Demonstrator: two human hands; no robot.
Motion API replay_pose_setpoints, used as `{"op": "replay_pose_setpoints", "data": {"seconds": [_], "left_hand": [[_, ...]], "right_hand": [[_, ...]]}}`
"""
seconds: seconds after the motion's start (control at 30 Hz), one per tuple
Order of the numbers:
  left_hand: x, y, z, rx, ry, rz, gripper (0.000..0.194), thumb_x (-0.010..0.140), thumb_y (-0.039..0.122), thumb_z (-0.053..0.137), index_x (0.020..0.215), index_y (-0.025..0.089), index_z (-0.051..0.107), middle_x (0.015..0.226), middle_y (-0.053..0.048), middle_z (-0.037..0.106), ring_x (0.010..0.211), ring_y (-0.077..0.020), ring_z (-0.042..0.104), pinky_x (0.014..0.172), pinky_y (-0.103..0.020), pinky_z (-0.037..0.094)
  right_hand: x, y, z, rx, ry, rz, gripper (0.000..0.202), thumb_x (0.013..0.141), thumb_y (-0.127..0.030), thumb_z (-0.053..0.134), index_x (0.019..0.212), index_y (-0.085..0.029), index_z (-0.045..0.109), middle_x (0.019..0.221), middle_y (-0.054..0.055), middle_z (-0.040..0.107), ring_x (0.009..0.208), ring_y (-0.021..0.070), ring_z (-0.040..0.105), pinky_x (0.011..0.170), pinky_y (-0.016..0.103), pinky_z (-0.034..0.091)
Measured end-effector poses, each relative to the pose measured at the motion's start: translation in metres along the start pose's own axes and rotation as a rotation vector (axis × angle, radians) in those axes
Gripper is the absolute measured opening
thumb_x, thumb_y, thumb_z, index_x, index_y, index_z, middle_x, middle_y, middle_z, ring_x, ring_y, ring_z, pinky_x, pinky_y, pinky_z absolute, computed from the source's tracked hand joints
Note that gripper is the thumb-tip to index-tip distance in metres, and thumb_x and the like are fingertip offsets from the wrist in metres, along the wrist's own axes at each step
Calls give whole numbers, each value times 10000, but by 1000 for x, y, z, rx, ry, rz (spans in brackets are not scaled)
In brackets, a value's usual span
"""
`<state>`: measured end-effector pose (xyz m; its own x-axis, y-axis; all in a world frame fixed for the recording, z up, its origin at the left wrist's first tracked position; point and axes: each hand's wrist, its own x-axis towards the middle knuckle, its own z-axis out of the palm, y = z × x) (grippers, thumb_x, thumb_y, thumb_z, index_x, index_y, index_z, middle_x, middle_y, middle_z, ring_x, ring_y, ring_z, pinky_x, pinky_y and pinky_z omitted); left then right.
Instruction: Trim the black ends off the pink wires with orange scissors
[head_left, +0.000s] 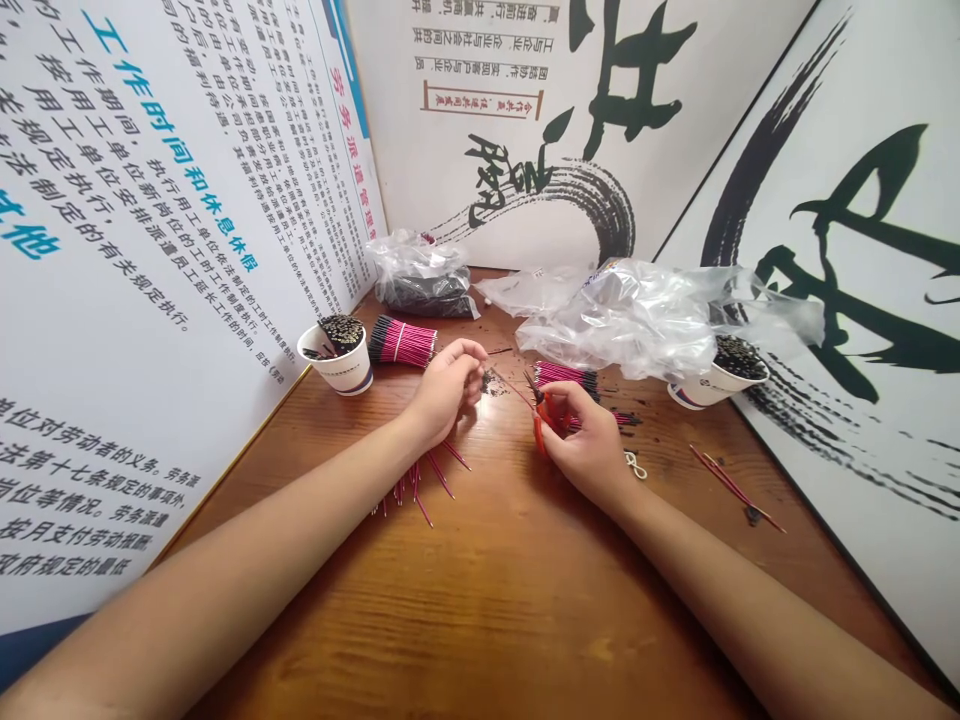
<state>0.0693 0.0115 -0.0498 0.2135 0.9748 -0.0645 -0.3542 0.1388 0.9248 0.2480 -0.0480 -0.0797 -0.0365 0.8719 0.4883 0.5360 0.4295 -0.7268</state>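
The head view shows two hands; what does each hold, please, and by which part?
Left hand: grip on a red wire, near one end. Right hand: grip on orange cutters, by the handles.

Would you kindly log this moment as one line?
left hand: holding thin red wire | right hand: holding orange-handled hand tool | surface: brown wooden table

The right hand (591,437) covers part of the orange-handled cutters (538,428); the right plastic bag (630,312) hides part of the right cup (716,389); dark scraps (493,383) are too small to identify.
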Motion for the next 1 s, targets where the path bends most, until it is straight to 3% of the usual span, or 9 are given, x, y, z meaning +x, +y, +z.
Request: {"op": "replay_pose_setpoints", "data": {"seconds": [0.1,0.2,0.33,0.43,0.53,0.83,1.0], "left_hand": [[0,0,-1,-23,11,-8,130,767,46,399,752,174,420,567,72,336,397,-32,261,406,-161,176],[-3,1,1,50,-136,-92,118,786,95,396,710,184,380,526,90,217,389,-38,153,409,-170,101],[-10,-4,9,285,-281,-198,81,854,233,487,790,195,454,528,89,277,410,-57,201,403,-185,140],[-15,-13,12,392,-328,9,165,918,332,479,867,185,533,549,61,358,493,-90,339,480,-208,306],[-15,-19,10,427,-326,173,255,953,376,439,836,175,544,570,43,372,566,-108,391,562,-223,366],[-9,-15,6,466,-188,298,196,951,332,432,853,187,521,622,41,399,582,-103,373,585,-213,346],[-16,-12,6,638,-168,444,173,947,281,427,839,185,522,721,14,474,662,-114,427,646,-222,358]], "right_hand": [[1,2,1,32,49,54,224,781,-192,621,998,-213,568,748,-12,608,641,135,558,606,245,449],[2,3,2,72,84,58,213,803,-202,612,1008,-215,556,750,-14,611,636,133,562,611,248,461],[2,1,1,100,80,1,212,821,-195,609,1024,-220,553,753,-19,611,635,127,558,619,242,465],[1,-1,0,120,22,-34,223,818,-167,605,1028,-222,555,757,-23,613,639,122,560,629,236,466],[0,-2,1,132,-29,-26,225,811,-158,602,1024,-220,562,763,-19,611,656,127,570,636,236,468],[-1,-1,3,146,-105,34,177,821,-193,598,994,-216,572,701,-31,559,604,121,514,574,237,429],[0,-4,2,184,-86,75,217,866,-264,592,1066,-224,520,754,-14,582,652,138,540,590,254,438]]}}
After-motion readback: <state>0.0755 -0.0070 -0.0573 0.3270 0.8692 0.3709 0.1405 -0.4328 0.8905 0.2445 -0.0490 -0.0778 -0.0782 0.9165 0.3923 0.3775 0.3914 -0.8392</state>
